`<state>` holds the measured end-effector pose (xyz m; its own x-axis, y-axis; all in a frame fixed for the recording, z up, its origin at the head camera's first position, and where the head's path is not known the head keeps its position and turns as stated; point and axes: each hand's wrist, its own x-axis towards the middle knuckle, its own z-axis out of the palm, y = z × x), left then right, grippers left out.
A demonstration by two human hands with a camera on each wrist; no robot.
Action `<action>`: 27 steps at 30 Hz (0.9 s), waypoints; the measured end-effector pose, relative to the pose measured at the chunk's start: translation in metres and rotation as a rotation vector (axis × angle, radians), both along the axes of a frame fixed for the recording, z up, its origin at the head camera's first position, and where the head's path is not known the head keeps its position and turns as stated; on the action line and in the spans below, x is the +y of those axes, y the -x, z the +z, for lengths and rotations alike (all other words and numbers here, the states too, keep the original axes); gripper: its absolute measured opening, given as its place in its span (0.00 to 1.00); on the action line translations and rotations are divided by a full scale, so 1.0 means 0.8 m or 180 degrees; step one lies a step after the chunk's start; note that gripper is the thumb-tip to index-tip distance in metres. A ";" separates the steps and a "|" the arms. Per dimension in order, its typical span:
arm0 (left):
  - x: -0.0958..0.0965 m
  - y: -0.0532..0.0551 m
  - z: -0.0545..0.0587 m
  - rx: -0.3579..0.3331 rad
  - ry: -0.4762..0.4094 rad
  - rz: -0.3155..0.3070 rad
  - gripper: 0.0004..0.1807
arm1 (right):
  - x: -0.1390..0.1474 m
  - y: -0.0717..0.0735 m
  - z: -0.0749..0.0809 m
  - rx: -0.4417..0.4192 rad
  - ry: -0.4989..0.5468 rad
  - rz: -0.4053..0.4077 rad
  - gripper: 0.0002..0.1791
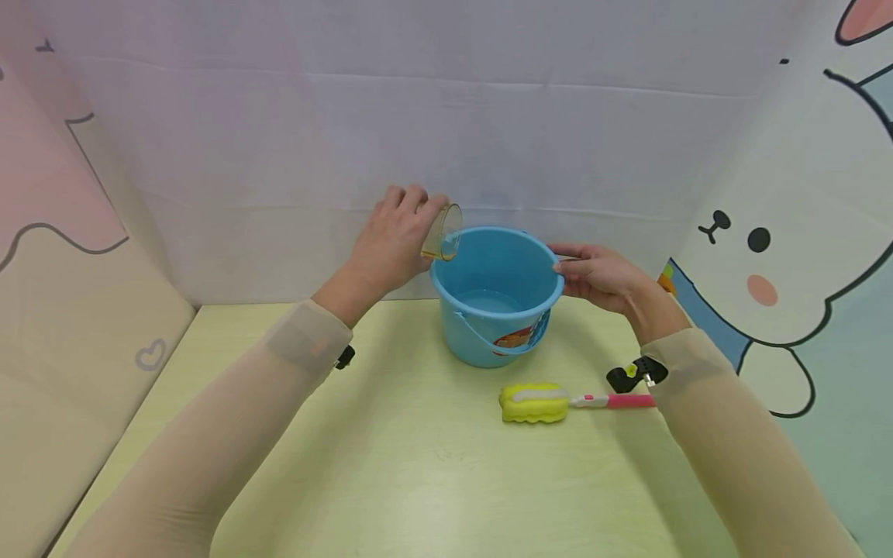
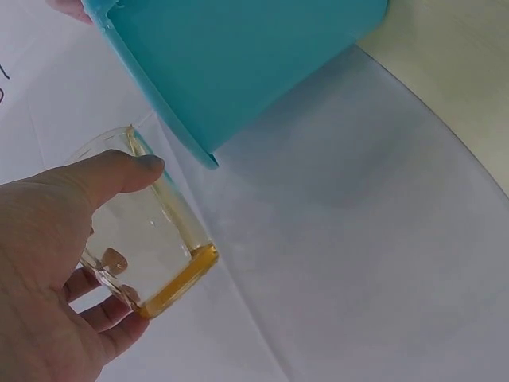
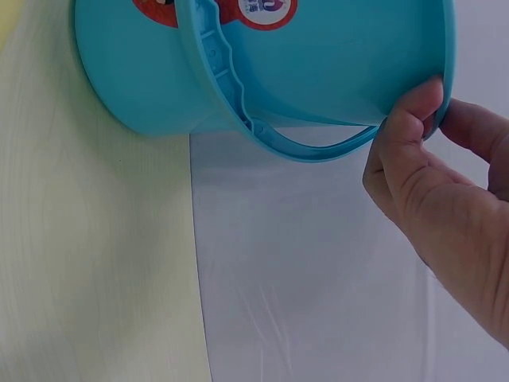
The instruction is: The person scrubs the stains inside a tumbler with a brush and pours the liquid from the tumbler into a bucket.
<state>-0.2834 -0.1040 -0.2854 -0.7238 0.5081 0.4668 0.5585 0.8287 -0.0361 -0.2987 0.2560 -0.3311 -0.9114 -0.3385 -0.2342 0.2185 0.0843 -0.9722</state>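
My left hand (image 1: 398, 236) grips a clear, amber-tinted glass cup (image 1: 443, 234), tilted sideways with its mouth toward the blue bucket (image 1: 456, 329) at the bucket's left rim. In the left wrist view, the thumb lies along one side of the glass cup (image 2: 151, 223) and the other fingers are partly hidden behind it. The bucket stands upright on the table, its handle hanging down in front. A shiny patch inside its bottom looks like clear liquid. My right hand (image 1: 600, 277) pinches the bucket's right rim, near where the handle (image 3: 306, 151) joins in the right wrist view.
A yellow sponge brush (image 1: 534, 403) with a pink and white handle lies on the pale table (image 1: 432, 480) in front of the bucket. Behind stands a white cloth wall (image 1: 418, 132); cartoon-printed panels flank the table on both sides.
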 end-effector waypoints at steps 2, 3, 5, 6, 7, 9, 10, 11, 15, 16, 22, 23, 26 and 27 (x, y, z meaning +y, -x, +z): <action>0.000 0.000 0.000 0.0013 0.0005 -0.0001 0.47 | 0.000 0.000 0.001 -0.0013 0.0025 0.0022 0.34; 0.000 0.001 0.000 0.0017 0.0008 -0.0001 0.47 | 0.000 0.000 0.001 -0.0012 0.0028 0.0030 0.34; 0.000 0.001 -0.001 0.0030 0.0011 -0.0008 0.47 | 0.000 -0.001 0.001 -0.0021 0.0045 0.0044 0.35; 0.000 0.001 -0.001 0.0037 0.0015 -0.0010 0.47 | 0.000 -0.001 0.000 -0.0017 0.0044 0.0034 0.35; 0.000 0.001 -0.001 0.0043 0.0020 -0.0012 0.47 | 0.000 -0.001 0.000 -0.0026 0.0060 0.0039 0.35; 0.001 0.001 -0.001 0.0048 0.0032 -0.0008 0.47 | 0.001 0.000 0.000 -0.0028 0.0070 0.0037 0.35; 0.001 0.000 0.000 0.0046 0.0034 -0.0007 0.47 | 0.001 0.000 0.000 -0.0036 0.0081 0.0031 0.35; 0.001 0.000 0.000 0.0043 0.0038 -0.0005 0.47 | 0.001 0.000 0.000 -0.0039 0.0084 0.0027 0.35; 0.002 -0.001 0.000 0.0038 0.0054 0.0003 0.47 | 0.001 -0.001 0.000 -0.0046 0.0095 0.0034 0.35; 0.002 -0.001 0.000 0.0039 0.0058 0.0001 0.47 | 0.001 -0.001 0.000 -0.0049 0.0094 0.0024 0.34; 0.002 -0.001 0.000 0.0051 0.0071 -0.0002 0.46 | 0.002 -0.001 0.000 -0.0049 0.0116 0.0054 0.35; 0.002 -0.001 0.000 0.0051 0.0072 -0.0001 0.46 | 0.003 -0.001 0.000 -0.0043 0.0113 0.0051 0.35; 0.002 -0.001 0.000 0.0053 0.0078 0.0000 0.46 | 0.003 -0.001 0.000 -0.0041 0.0094 0.0053 0.35; 0.002 -0.001 0.000 0.0056 0.0080 -0.0001 0.46 | 0.002 -0.002 0.000 -0.0034 0.0076 0.0051 0.35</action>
<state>-0.2828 -0.1025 -0.2852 -0.7154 0.5201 0.4666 0.5578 0.8273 -0.0667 -0.2975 0.2579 -0.3308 -0.9033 -0.3586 -0.2356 0.2277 0.0647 -0.9716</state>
